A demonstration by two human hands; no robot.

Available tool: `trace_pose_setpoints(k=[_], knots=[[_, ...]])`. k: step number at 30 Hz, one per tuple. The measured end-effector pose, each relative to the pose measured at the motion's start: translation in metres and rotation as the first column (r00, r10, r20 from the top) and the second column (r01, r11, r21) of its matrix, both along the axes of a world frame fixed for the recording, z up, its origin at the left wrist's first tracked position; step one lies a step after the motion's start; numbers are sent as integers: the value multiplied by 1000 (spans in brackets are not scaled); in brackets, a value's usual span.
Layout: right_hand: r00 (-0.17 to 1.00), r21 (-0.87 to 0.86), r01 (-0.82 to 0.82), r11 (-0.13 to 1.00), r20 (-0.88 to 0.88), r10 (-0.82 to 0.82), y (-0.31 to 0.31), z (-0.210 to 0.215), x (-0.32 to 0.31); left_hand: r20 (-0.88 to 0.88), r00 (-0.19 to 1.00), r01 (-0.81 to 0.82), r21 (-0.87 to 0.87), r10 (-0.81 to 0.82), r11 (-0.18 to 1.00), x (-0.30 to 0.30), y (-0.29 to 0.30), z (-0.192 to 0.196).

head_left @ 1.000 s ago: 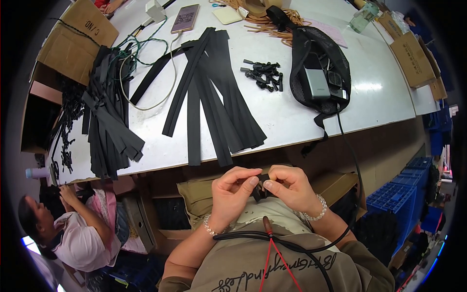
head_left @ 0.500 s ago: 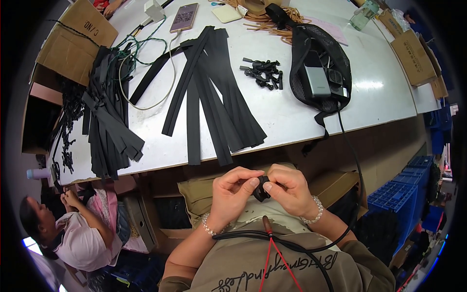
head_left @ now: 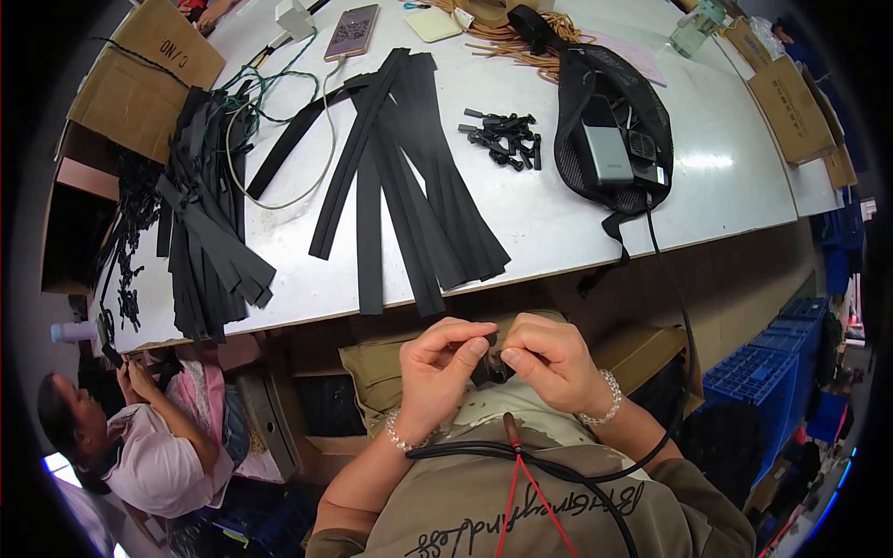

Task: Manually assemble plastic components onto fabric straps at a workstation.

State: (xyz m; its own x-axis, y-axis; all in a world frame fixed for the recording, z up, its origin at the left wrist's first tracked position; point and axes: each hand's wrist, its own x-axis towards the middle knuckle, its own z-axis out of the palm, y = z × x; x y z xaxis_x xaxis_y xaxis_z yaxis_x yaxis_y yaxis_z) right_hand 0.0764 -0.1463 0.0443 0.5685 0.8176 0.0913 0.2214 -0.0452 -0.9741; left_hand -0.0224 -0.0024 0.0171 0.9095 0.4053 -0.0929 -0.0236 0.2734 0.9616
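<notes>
Close in front of my body, below the table edge, both hands are pinched together over a small black piece [head_left: 492, 370], largely hidden by my fingers. My left hand [head_left: 441, 365] has thumb and forefinger closed on one end of it. Beside it my right hand [head_left: 554, 361] is closed too, fingertips at the other side of the piece; its exact grip is hidden. Long flat black strips [head_left: 395, 186] fan out on the table ahead. To their right is a small heap of black pull-like pieces [head_left: 505, 139].
The white table [head_left: 735, 200] holds another bundle of black strips [head_left: 209, 242], a cardboard box [head_left: 149, 79], a phone [head_left: 353, 33] on a cable, and a black mesh bag [head_left: 609, 121] with a power bank. Blue crates [head_left: 758, 372] stand at right. A co-worker [head_left: 153, 446] sits at left.
My hands have drawn slightly apart, the left shifting a little to the left. More of the gap between the fingertips shows, and the black piece sits differently in the fingers.
</notes>
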Motion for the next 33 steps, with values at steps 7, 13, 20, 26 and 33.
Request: trace_pose_setpoints(k=[7, 13, 20, 26, 33], knots=[[998, -15, 61, 998, -2, -61, 1, 0, 1, -14, 997, 72, -97, -74, 993, -2, 1, -3], [999, -28, 48, 998, -18, -48, 0, -2, 2, -36, 993, 109, -112, -113, 988, -2, 2, -2], [963, -21, 66, 998, -259, -69, -4, -8, -1, -58, 982, 175, -101, -181, 979, -2, 3, 4], [845, -125, 43, 991, -525, -103, -5, 2, -5, -62, 995, 81, -44, -84, 996, -2, 2, 2], [955, -95, 68, 993, -284, -92, -7, -8, -4, -48, 992, 115, -7, -115, 993, -2, 3, 2]])
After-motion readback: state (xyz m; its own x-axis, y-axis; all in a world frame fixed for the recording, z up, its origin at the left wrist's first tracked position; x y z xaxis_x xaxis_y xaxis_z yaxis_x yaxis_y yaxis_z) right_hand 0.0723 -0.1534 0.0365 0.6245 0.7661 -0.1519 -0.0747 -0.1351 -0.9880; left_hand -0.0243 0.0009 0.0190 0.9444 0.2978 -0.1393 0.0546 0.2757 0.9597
